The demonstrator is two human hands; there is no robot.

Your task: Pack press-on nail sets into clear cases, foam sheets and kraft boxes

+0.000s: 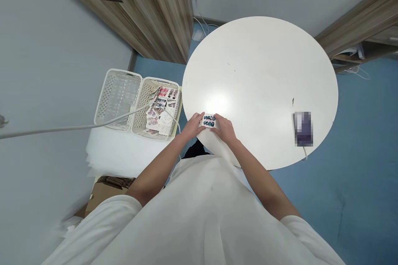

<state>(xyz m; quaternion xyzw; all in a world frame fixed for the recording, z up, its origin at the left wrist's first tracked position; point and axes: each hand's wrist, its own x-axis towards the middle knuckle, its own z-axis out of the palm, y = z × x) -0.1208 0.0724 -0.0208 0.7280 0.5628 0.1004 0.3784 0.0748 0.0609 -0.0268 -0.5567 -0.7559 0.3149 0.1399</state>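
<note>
A small white card of press-on nails (209, 121), in dark blue, teal and purple tones set in two rows, is held at the near left edge of the round white table (258, 78). My left hand (194, 126) grips the card's left side, thumb at the near corner and fingers at the far one. On the opposite side my right hand (226, 129) pinches the card the same way. Whether the card rests on the tabletop or is slightly raised, I cannot tell.
Left of the table stand two white baskets, one with clear plastic pieces (120, 95), the other with several nail cards (160, 112). A white cable (102, 125) crosses over them. A pixelated dark object (304, 129) lies on the table's right. Wooden cabinets (149, 8) stand behind.
</note>
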